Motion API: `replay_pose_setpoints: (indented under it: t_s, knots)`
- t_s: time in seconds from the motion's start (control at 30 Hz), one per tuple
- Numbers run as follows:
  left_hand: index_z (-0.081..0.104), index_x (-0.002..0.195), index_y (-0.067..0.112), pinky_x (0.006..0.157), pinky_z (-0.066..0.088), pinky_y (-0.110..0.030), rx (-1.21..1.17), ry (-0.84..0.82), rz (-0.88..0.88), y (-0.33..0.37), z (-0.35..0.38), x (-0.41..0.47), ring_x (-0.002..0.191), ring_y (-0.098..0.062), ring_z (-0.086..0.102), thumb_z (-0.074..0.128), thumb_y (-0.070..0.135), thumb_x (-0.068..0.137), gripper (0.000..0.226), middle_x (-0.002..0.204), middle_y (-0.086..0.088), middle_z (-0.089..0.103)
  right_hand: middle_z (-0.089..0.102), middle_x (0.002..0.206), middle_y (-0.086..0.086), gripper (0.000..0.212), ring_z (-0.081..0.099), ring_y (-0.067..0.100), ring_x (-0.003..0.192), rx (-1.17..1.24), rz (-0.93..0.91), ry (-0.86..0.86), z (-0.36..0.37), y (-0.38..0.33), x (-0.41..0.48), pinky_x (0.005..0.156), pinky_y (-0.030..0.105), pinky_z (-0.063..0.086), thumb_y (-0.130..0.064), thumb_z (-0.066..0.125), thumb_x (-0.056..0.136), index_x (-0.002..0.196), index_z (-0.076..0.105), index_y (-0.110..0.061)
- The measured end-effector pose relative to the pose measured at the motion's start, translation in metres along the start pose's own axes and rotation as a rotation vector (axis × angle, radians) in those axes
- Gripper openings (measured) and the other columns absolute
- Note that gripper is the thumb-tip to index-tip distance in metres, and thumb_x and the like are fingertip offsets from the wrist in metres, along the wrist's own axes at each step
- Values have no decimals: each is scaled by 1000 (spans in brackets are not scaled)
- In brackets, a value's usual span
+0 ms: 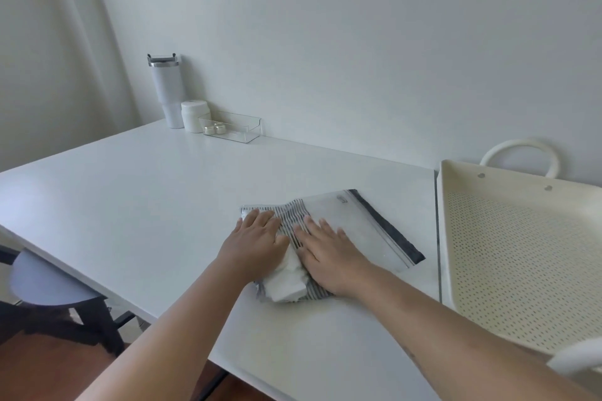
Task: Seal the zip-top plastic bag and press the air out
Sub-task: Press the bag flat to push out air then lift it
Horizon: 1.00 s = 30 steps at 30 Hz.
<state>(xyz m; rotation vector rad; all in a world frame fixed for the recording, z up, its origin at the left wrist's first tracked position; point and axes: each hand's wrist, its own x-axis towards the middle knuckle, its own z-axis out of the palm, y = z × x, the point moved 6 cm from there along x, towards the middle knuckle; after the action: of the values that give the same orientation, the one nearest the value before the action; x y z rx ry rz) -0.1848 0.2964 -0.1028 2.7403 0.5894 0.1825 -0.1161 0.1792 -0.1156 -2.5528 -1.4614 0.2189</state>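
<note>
A clear zip-top plastic bag (355,221) lies flat on the white table (146,205), its dark zip strip (389,226) along the far right edge. Inside it is folded striped grey-and-white cloth (294,213) with a white piece (286,285) at the near end. My left hand (257,239) lies palm down on the bag's left part, fingers spread. My right hand (329,252) presses flat on the bag beside it, over the cloth. Neither hand grips anything. Whether the zip is closed cannot be told.
A cream perforated tray (521,254) with loop handles sits to the right, close to the bag. At the back left by the wall stand a white tumbler (166,93), a white jar (194,115) and a clear plastic organiser (233,127). A grey stool (49,283) stands below the table's left edge.
</note>
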Motion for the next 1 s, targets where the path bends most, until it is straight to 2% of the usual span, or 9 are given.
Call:
replay_pose_setpoints:
  t_s: [0.13, 0.37, 0.47, 0.53, 0.7, 0.8, 0.87, 0.93, 1.0]
  knots:
    - [32, 148, 18, 120, 4, -39, 27, -15, 16, -2, -1, -1, 148, -16, 5, 25, 32, 95, 55, 162, 1, 20, -8, 165, -5, 61, -11, 20, 151, -73, 155, -17, 5, 32, -10, 120, 46, -8, -57, 12, 96, 154, 1, -40]
    - [24, 152, 18, 119, -3, -45, 93, -84, 18, -1, -2, 0, 150, -20, -3, 25, 32, 96, 57, 164, -2, 10, -8, 165, 6, 68, -9, 28, 151, -106, 515, 7, -16, 68, -8, 119, 54, -8, -52, 12, 96, 156, -1, -23]
    - [21, 152, 23, 119, -4, -48, 41, -63, -5, -3, -7, 4, 150, -17, -3, 31, 35, 95, 59, 164, 2, 10, -1, 166, 5, 61, -5, 28, 151, -74, 259, 133, -27, 39, 6, 119, 53, -3, -41, 21, 100, 156, 2, -23]
    - [21, 153, 25, 119, -3, -47, -2, -74, -37, -4, -5, 4, 150, -16, -3, 32, 43, 96, 61, 164, 5, 10, 1, 166, 1, 59, -4, 24, 152, 18, 75, 103, -17, 18, 5, 120, 49, -2, -41, 23, 101, 156, 5, -27]
    - [25, 151, 28, 119, 1, -47, 124, -90, 0, -5, 4, -4, 150, -13, -4, 27, 50, 91, 64, 164, 9, 9, -1, 166, -5, 65, -5, 23, 152, -52, 159, 26, 8, 31, -1, 119, 51, -7, -64, 9, 91, 153, 7, -42]
    - [36, 145, 29, 119, 11, -49, 157, -71, 8, -1, -4, -6, 148, -17, 10, 27, 53, 86, 64, 160, 9, 24, -5, 166, -2, 69, -10, 27, 151, -71, 333, 17, -4, 53, 0, 117, 54, -11, -67, 8, 90, 153, 3, -40]
    - [53, 128, 27, 111, 26, -44, 164, -53, -27, 2, -10, -3, 137, -23, 30, 31, 50, 83, 56, 143, 4, 47, -1, 166, 3, 69, -8, 29, 151, -75, 404, 24, -10, 59, -2, 117, 55, -11, -64, 11, 92, 154, 8, -36]
    - [58, 113, 22, 99, 32, -40, 156, -12, -75, 4, -17, 9, 121, -25, 42, 37, 45, 83, 44, 123, -1, 57, 4, 166, 6, 66, -3, 30, 151, -111, 426, 75, -17, 61, -6, 118, 56, -7, -56, 21, 95, 154, 16, -29]
    - [55, 117, 16, 94, 35, -39, 130, 34, -95, 8, -23, 31, 118, -27, 44, 43, 40, 87, 41, 121, -5, 59, 12, 164, 9, 63, 7, 31, 149, -111, 483, 118, -29, 68, -15, 119, 54, 3, -47, 30, 96, 153, 19, -23]
